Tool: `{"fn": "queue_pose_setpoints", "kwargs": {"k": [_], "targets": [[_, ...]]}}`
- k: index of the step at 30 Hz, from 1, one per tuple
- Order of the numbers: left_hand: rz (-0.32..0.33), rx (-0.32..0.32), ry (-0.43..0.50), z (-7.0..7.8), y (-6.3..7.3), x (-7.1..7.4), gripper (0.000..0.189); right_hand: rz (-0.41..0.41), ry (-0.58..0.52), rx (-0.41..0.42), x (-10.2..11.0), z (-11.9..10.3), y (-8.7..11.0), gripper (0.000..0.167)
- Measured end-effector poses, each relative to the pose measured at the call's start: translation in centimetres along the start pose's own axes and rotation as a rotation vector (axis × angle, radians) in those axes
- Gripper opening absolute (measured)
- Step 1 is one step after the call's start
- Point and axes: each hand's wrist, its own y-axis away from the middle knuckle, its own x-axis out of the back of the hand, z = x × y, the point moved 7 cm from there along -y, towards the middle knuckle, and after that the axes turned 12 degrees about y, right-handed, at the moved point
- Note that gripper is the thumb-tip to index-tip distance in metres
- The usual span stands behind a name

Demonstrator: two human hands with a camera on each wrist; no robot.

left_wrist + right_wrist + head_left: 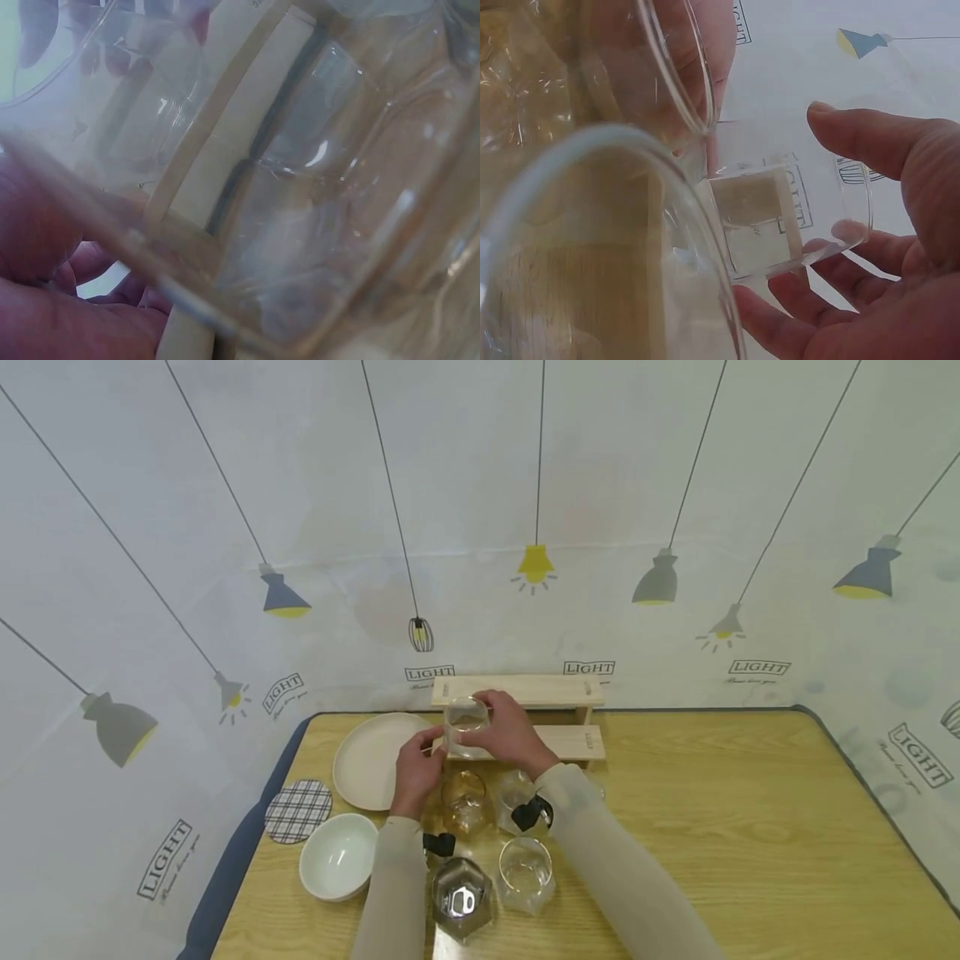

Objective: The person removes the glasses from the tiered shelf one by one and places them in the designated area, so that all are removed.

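Observation:
A clear straight-sided glass (467,712) is held in front of a two-tier wooden shelf (558,742). My right hand (513,737) grips its right side, thumb across the front; in the right wrist view the fingers (802,300) curve beneath it. At the glass's lower left is my left hand (417,772), fingers bent and fingertips at its base; their exact contact is partly hidden. Below the hands stands an amber faceted glass (465,806), which fills much of the left wrist view. Whether the held glass touches the lower board is unclear.
Nearer me stand a smoky grey glass (462,897) and a clear faceted glass (527,877). Another clear glass (513,795) is partly behind the right wrist. To the left lie a cream plate (363,768), a white bowl (339,856) and a checked round coaster (298,812).

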Motion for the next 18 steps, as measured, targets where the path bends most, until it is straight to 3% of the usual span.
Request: {"fn": "queue_pose_setpoints", "kwargs": {"k": [10,18], "targets": [[-0.002,-0.008,-0.020,0.0,0.1,0.0,0.035,-0.018,-0.103,-0.013,0.6,0.0,1.1,0.066],[0.011,-0.027,-0.038,0.2,0.2,0.1,0.040,-0.022,-0.137,0.034,2.3,-0.7,3.1,0.070]]}}
